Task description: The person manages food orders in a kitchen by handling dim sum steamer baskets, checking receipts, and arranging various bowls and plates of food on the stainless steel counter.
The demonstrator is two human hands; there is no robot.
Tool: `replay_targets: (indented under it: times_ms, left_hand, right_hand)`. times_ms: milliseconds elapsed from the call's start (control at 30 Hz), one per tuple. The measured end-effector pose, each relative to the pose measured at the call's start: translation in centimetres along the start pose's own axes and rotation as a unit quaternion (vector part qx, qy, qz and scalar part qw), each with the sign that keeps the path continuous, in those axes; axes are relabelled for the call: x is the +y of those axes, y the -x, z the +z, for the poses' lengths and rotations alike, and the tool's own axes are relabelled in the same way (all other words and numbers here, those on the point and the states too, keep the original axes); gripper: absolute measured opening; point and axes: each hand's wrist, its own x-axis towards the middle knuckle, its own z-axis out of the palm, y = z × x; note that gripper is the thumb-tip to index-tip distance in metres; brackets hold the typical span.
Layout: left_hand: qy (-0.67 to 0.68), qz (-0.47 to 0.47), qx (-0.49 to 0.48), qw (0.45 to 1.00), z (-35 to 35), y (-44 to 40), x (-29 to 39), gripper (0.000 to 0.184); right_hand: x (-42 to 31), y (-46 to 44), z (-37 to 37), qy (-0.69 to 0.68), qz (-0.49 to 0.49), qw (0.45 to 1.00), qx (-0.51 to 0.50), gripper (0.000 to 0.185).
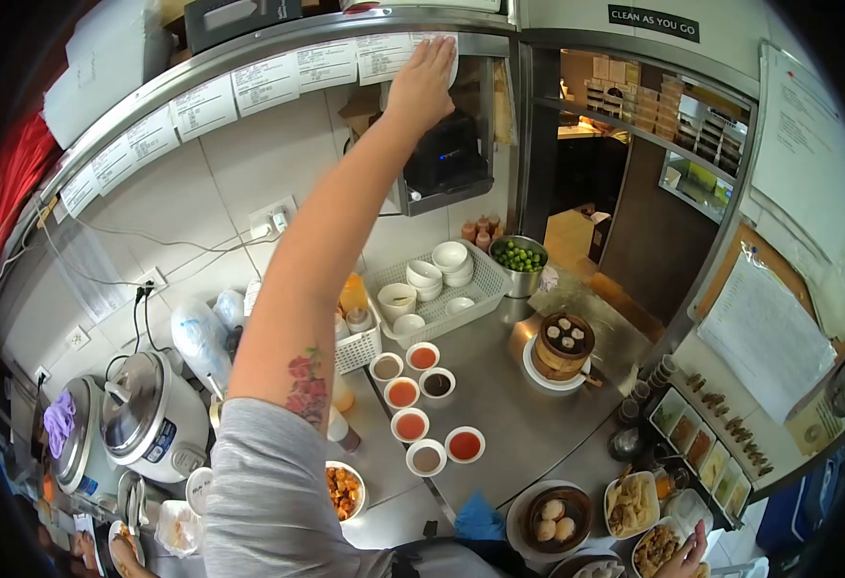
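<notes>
My left hand is raised high at the top centre, its fingers stretched out flat against a printed paper slip on the metal rail. That hand is open. A row of similar slips hangs to its left. At the bottom right edge, my right hand shows only in part, its fingers apart beside a bowl of fried food. Nothing can be seen in its grip. Below my raised arm stand several small white sauce bowls, including a red one.
A bamboo steamer stands on a plate at the right. Behind the sauces is a white basket of bowls, beside a pot of green limes. Rice cookers are at the left. Another person's hand shows at the lower left.
</notes>
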Motion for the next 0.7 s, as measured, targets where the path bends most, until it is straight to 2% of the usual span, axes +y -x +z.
replay_targets:
  times_ms: [167,233,267,367,433,500,533,600,633,667,700]
  left_hand:
    - [0.042,-0.054,0.013,0.998,0.8,-1.4,3.3,0.088]
    - [0.061,-0.075,0.033,0.995,0.8,-1.4,3.9,0.088]
    - [0.152,-0.072,0.106,0.98,1.9,-1.1,4.3,0.078]
    - [0.297,-0.03,0.183,0.937,-0.2,2.1,6.4,0.065]
    - [0.393,-0.077,0.22,0.89,-0.2,4.8,7.8,0.044]
    - [0.452,-0.18,0.204,0.85,0.0,6.9,8.3,0.036]
    - [0.446,-0.217,0.244,0.833,0.3,7.2,7.8,0.033]
    - [0.443,-0.286,0.267,0.807,0.8,7.3,6.5,0.033]
    - [0.448,-0.309,0.271,0.794,1.1,7.1,5.6,0.034]
    - [0.453,-0.31,0.269,0.791,1.4,7.0,4.8,0.034]
    - [0.458,-0.312,0.266,0.789,1.7,6.8,4.1,0.035]
  right_hand:
    - [-3.1,-0.8,2.0,0.023,0.007,1.0,-0.018,0.03]
    - [-2.3,-1.4,3.4,-0.033,0.01,0.999,-0.033,0.029]
    - [-2.0,-1.8,3.9,-0.038,0.017,0.998,-0.043,0.032]
    - [-3.8,-2.7,4.4,-0.052,-0.004,0.997,-0.064,0.032]
    - [-6.5,-3.2,4.0,-0.057,-0.03,0.995,-0.079,0.031]
    - [-7.7,-3.4,3.9,-0.076,0.02,0.987,-0.142,0.033]
    - [-7.9,-3.2,3.6,-0.083,0.045,0.98,-0.174,0.034]
    - [-5.8,-3.4,5.2,-0.083,0.008,0.987,-0.14,0.02]
    - [-4.8,-3.3,6.3,-0.083,-0.011,0.989,-0.123,0.018]
    - [-5.5,-2.8,7.4,-0.167,0.001,0.983,-0.07,0.02]
    - [-5.7,-2.6,7.7,-0.178,-0.001,0.981,-0.073,0.021]
